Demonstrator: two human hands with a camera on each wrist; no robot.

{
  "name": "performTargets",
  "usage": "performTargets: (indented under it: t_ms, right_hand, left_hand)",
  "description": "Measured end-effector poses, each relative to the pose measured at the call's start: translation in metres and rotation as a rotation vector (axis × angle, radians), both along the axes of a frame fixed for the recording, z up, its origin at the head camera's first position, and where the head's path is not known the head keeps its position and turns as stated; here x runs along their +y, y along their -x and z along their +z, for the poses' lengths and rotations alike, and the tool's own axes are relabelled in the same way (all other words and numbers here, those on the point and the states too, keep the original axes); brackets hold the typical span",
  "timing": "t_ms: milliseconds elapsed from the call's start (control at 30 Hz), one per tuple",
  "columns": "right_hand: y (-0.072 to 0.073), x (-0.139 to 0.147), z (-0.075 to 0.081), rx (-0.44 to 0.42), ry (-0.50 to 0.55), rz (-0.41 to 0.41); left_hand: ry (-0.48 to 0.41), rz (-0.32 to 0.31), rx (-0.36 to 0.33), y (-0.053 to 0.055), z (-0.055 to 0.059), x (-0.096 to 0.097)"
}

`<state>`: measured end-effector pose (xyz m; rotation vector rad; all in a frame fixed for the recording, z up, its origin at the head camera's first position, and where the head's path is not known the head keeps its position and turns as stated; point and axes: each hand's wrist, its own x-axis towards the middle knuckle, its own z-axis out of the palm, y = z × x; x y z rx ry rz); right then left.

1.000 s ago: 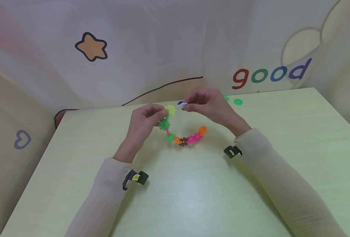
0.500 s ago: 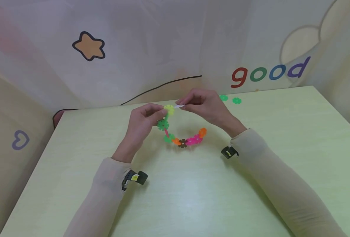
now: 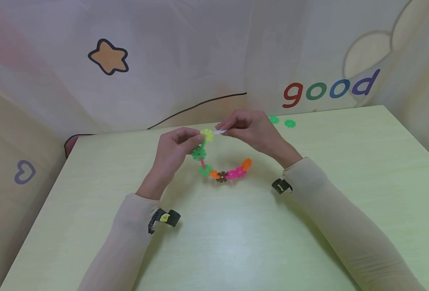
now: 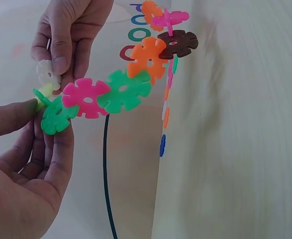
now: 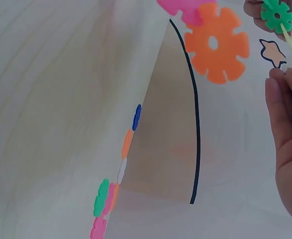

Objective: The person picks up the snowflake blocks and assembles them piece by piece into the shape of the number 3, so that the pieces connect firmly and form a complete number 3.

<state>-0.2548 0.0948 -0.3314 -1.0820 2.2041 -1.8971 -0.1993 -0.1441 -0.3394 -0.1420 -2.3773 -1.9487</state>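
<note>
My left hand (image 3: pixel 172 155) pinches the yellow snowflake disc (image 3: pixel 207 135) at one end of a chain of notched plastic discs. Green, pink, orange and brown discs (image 3: pixel 221 177) follow, curving rightward and ending in an orange disc (image 3: pixel 247 163). Between right thumb and fingers, my right hand (image 3: pixel 259 129) pinches a white snowflake disc (image 4: pixel 48 74). Its edge meets the yellow disc in the left wrist view; how deep the slots engage cannot be told. Seen from the right wrist, the chain's orange end (image 5: pixel 217 45) hangs close to the camera.
Two loose green discs (image 3: pixel 290 123) lie near the table's back edge. In the right wrist view more loose discs, among them a blue one (image 5: pixel 137 117) and a green one (image 5: pixel 101 198), line that edge. A printed curtain (image 3: pixel 185 60) stands behind the table (image 3: pixel 229 242).
My right hand has brought the white disc left against the yellow disc and turned it edge-on. The left hand keeps its pinch; the chain has shifted slightly left.
</note>
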Motion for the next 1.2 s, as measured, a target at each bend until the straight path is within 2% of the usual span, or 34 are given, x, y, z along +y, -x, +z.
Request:
performTargets:
  t_ms: [167, 333, 600, 900, 1200]
  right_hand:
    - [-0.001, -0.003, -0.002, 0.009, 0.030, 0.012]
    - [-0.003, -0.006, -0.004, -0.003, 0.036, -0.024]
    - [-0.006, -0.010, -0.006, 0.029, 0.023, -0.057]
    - [-0.005, -0.010, -0.004, 0.029, 0.003, -0.024]
    - [-0.005, -0.012, -0.003, 0.028, -0.056, -0.003]
  left_hand:
    - [0.007, -0.003, -0.002, 0.001, -0.001, 0.001]
    - [0.023, 0.000, 0.008, 0.000, -0.001, 0.002]
    - [0.053, 0.004, 0.024, 0.000, -0.001, 0.001]
    - [0.062, -0.053, 0.020, -0.001, -0.001, -0.001]
    - [0.090, -0.056, 0.038, -0.002, 0.000, -0.002]
